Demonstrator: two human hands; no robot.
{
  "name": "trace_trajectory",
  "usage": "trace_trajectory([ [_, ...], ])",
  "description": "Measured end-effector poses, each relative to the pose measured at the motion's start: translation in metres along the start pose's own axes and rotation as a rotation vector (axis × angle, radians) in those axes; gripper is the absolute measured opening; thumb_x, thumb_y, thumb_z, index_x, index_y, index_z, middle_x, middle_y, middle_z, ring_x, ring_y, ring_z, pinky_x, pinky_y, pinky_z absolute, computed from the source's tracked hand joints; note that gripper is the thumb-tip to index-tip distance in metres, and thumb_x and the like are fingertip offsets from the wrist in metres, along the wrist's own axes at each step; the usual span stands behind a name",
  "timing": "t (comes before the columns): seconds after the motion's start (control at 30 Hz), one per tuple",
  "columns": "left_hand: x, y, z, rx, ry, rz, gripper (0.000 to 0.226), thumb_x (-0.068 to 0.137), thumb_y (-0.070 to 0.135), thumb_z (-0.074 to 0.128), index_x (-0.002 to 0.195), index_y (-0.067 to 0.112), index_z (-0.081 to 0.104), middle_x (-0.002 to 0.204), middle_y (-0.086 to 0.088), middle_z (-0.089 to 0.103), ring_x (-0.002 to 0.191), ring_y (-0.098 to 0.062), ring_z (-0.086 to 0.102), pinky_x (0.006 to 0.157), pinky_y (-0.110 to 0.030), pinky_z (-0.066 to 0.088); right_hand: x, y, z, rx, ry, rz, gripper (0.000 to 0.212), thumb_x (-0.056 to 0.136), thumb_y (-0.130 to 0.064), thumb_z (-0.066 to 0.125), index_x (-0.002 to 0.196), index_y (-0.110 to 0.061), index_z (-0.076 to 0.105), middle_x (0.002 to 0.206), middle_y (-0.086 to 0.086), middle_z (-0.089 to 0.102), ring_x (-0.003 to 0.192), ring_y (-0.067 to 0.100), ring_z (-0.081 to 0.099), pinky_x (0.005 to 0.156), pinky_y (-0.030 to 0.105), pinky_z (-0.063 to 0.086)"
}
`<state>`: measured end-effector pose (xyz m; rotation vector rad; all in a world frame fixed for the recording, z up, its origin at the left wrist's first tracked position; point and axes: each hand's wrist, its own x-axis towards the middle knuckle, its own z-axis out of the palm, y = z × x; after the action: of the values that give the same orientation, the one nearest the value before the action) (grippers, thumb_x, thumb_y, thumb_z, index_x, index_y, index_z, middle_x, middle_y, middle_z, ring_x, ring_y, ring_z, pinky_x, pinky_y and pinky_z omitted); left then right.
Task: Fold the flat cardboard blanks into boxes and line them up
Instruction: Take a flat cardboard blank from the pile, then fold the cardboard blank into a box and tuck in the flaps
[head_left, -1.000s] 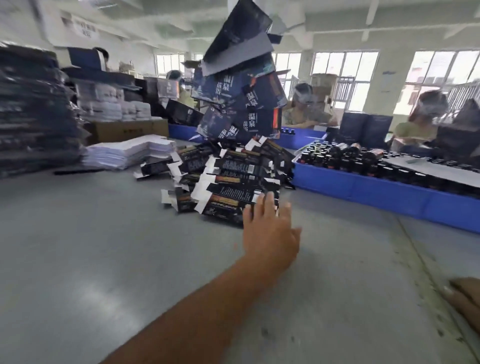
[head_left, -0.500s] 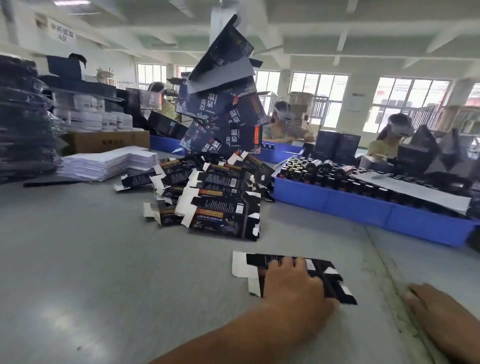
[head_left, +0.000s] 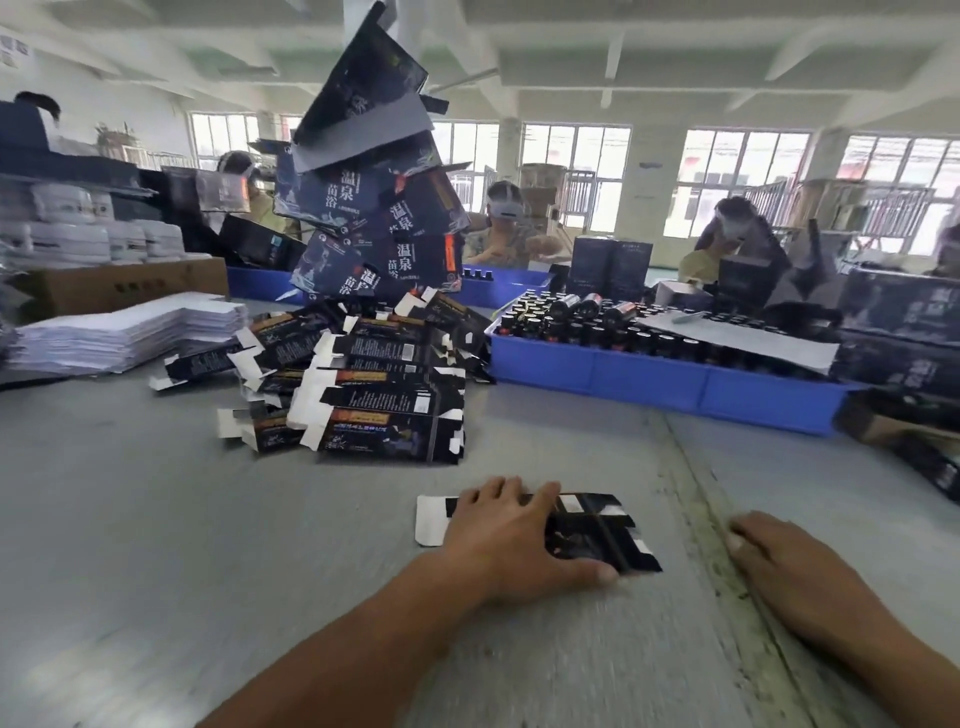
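Head view shows your left hand (head_left: 511, 535) pressing flat, fingers spread, on one flat blank (head_left: 597, 530) lying on the grey surface (head_left: 156, 545) (its white flap sticks out to the left). Your right hand (head_left: 779, 566) rests just beside it, fingers apparently relaxed and holding nothing. Farther back sits the loose pile of blanks (head_left: 363, 395), near a blue tray (head_left: 649, 374) of bottles.

— Legible print, item one?
— Large dark boxes (head_left: 374, 218) stacked in a leaning tower behind the flat blanks: white Chinese characters 温泉 and 苗浴, repeated on several faces.

— Item two?
— Pile of flat blanks (head_left: 384, 410): orange title band and lines of white small print, too fine to read.

— Anything else?
— Wall sign (head_left: 11, 52), upper left: blurred, unreadable.
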<state>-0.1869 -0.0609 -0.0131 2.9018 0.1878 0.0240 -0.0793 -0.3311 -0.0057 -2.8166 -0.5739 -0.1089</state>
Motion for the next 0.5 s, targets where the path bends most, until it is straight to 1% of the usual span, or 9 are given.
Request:
trace_trajectory([
  [0.07,-0.001,0.001,-0.002,0.029,0.043,0.022,0.119,0.057,0.106,0.030,0.154,0.038,0.018,0.153,-0.004,0.038,0.141,-0.027,0.031,0.115,-0.050,0.021,-0.005,-0.005,-0.003,0.085,0.012,0.017,0.024,0.107,-0.033,0.040,0.114,-0.027,0.061,0.120,-0.001,0.063,0.106,0.017,0.055,0.089,0.030,0.040],
  [0.17,-0.003,0.002,-0.003,0.040,0.082,0.043,0.124,0.052,0.108,0.029,0.153,0.036,0.019,0.149,-0.003,0.042,0.136,-0.027,0.036,0.113,-0.048,0.025,-0.011,-0.015,-0.007,0.276,0.044,0.031,0.020,0.106,-0.031,0.045,0.103,-0.028,0.064,0.109,-0.002,0.066,0.097,0.015,0.058,0.082,0.029,0.039],
  [0.27,-0.004,0.003,-0.004,0.028,0.120,0.054,0.124,0.053,0.107,0.035,0.154,0.037,0.015,0.147,-0.004,0.042,0.134,-0.026,0.038,0.113,-0.046,0.028,-0.015,-0.026,-0.016,0.411,0.052,0.038,0.019,0.104,-0.030,0.050,0.104,-0.026,0.068,0.104,-0.007,0.068,0.094,0.008,0.060,0.078,0.027,0.040],
  [0.33,-0.004,0.004,-0.004,0.036,0.155,0.078,0.123,0.055,0.105,0.037,0.154,0.038,0.010,0.144,-0.003,0.041,0.131,-0.025,0.040,0.111,-0.043,0.032,-0.019,-0.031,-0.021,0.496,0.033,0.033,0.015,0.104,-0.032,0.052,0.103,-0.031,0.067,0.101,-0.016,0.066,0.092,-0.001,0.058,0.073,0.020,0.041],
  [0.37,-0.004,0.004,-0.005,0.055,0.179,0.100,0.122,0.056,0.105,0.036,0.155,0.038,0.008,0.144,-0.003,0.041,0.129,-0.025,0.041,0.110,-0.042,0.034,-0.022,-0.033,-0.023,0.561,0.029,0.035,0.014,0.103,-0.033,0.053,0.098,-0.032,0.066,0.099,-0.018,0.067,0.092,-0.004,0.059,0.073,0.017,0.041],
  [0.4,-0.004,0.005,-0.006,0.079,0.203,0.127,0.121,0.058,0.104,0.035,0.155,0.038,0.006,0.143,-0.002,0.041,0.128,-0.024,0.042,0.109,-0.040,0.035,-0.025,-0.035,-0.023,0.639,0.032,0.042,0.016,0.102,-0.034,0.054,0.094,-0.032,0.068,0.097,-0.017,0.070,0.092,-0.003,0.062,0.075,0.018,0.045],
  [0.43,-0.004,0.006,-0.007,0.102,0.227,0.156,0.119,0.060,0.104,0.033,0.155,0.038,0.005,0.143,-0.001,0.041,0.127,-0.023,0.043,0.108,-0.039,0.035,-0.027,-0.037,-0.022,0.727,0.040,0.053,0.017,0.102,-0.035,0.055,0.092,-0.031,0.069,0.095,-0.015,0.073,0.092,0.000,0.066,0.079,0.022,0.049],
  [0.5,-0.006,0.010,-0.009,0.139,0.284,0.211,0.115,0.063,0.103,0.028,0.154,0.038,0.005,0.142,0.002,0.042,0.125,-0.020,0.045,0.105,-0.036,0.037,-0.032,-0.040,-0.018,0.883,0.057,0.086,0.017,0.102,-0.033,0.055,0.096,-0.029,0.070,0.095,-0.011,0.077,0.094,0.005,0.070,0.086,0.028,0.054],
])
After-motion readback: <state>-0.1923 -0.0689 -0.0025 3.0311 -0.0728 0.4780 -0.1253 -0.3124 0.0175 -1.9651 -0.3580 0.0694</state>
